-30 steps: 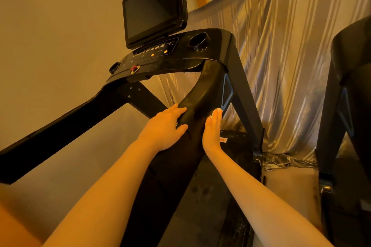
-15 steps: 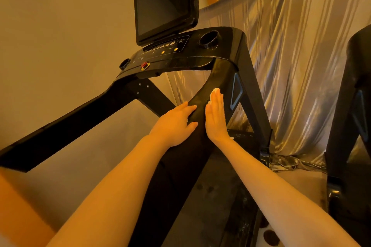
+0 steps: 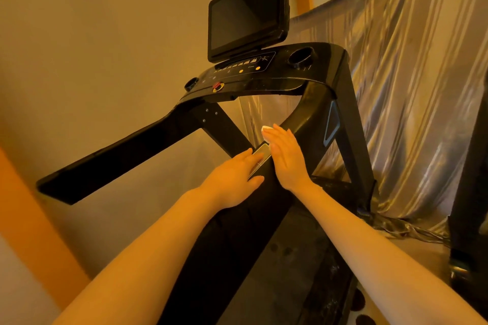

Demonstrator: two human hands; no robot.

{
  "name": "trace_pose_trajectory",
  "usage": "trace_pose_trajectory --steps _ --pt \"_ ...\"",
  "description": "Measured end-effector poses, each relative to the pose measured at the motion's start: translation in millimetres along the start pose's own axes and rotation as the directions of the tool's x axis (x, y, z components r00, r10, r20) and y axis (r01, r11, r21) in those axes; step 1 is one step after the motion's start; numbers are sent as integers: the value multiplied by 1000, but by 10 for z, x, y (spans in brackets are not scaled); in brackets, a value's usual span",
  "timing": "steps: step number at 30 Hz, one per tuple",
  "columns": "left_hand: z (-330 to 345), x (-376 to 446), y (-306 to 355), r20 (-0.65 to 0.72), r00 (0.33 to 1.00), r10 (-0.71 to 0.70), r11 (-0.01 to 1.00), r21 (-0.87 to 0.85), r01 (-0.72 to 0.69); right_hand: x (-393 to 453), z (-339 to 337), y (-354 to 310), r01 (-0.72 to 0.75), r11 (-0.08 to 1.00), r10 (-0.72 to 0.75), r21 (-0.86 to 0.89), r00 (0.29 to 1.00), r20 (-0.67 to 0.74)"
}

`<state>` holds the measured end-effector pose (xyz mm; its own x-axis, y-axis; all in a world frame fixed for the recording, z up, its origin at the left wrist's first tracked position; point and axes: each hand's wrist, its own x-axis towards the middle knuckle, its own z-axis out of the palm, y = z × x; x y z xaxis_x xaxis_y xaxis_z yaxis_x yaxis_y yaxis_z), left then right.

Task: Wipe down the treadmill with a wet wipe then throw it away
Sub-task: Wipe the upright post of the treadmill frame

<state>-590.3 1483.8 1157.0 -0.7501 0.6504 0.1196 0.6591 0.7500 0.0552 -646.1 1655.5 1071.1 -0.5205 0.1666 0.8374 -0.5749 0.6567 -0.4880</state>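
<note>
Plain wall [image 3: 92,34] to the left and a draped curtain [image 3: 412,87] to the right back the treadmill [image 3: 264,84], whose console carries a dark screen [image 3: 245,13], a red stop button [image 3: 217,85] and a cup holder [image 3: 301,57].

Both hands rest on the right handrail [image 3: 298,124], the arm that runs down from the console toward the person. The right hand [image 3: 286,158] lies flat on the rail, fingers straight and close together, pressing the wipe [image 3: 266,129] against the surface. Only a small white edge of the wipe shows, just beyond the fingertips; the remainder is hidden beneath the palm. The left hand [image 3: 235,174] lies flat beside it, fingers extended and holding nothing, with its fingertips touching a grey sensor plate [image 3: 260,159] set into the rail. That plate sits between the two hands, just beside the right thumb.

Assessment: the wiping step is in hand and the work is on the right handrail. The upper rail and console lie ahead of the fingertips. Whether those, the left handrail [image 3: 126,150] or the screen are already cleaned cannot be told.

Next move, as judged: keep the palm flat with firm pressure and carry the wipe along the rail, covering the sensor plate and the rail's sides, while the left hand steadies. The curve where rail meets console will need the fingers to follow the bend. Disposal is not yet due, and no bin is in view.
</note>
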Motion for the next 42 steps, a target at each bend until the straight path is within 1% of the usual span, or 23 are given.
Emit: trace_pose_trajectory --steps 4,7,9,12,17,19,22,24,27,31,36,39,42 --pt "42 -84 -17 -55 999 -3 1000 4 3 -3 -53 12 28 1000 -28 -13 999 43" --pt "29 -91 9 -59 998 -1 1000 17 2 86 -105 87 6 999 -3 -48 998 67" --pt "27 -91 15 -56 998 -8 1000 22 9 108 -99 89 -18 998 21 -54 998 56" --pt "30 -87 20 -52 998 -17 1000 20 18 44 -71 49 -30 999 31 -17 999 30" --pt "36 -93 26 -60 998 -16 1000 18 17 -177 29 -18 58 998 -59 -8 997 -46" --pt "35 -89 24 -62 998 -16 1000 19 17 -197 62 -14 64 998 -65 -10 996 -67" --pt "35 -84 17 -66 998 -15 1000 24 17 -149 50 30 35 999 -36 -31 999 -32" --pt "41 -80 4 -66 998 -17 1000 20 18 -89 9 94 -18 999 18 -27 1000 -19" --pt "45 -78 4 -61 998 -26 999 18 27 -28 -29 155 -92 996 92 14 995 -43" --pt "50 -79 20 -66 997 -36 999 13 37 -121 97 70 -166 982 175 92 979 -101" --pt "58 -78 27 -64 997 -43 999 14 44 -327 257 1 -158 974 184 160 969 -166" --pt "51 -69 37 -66 997 -41 999 22 43 -355 271 5 -148 964 189 221 966 -176" --pt "43 -81 40 -68 997 -35 999 24 37 -344 246 -17 -158 950 205 268 966 -158"
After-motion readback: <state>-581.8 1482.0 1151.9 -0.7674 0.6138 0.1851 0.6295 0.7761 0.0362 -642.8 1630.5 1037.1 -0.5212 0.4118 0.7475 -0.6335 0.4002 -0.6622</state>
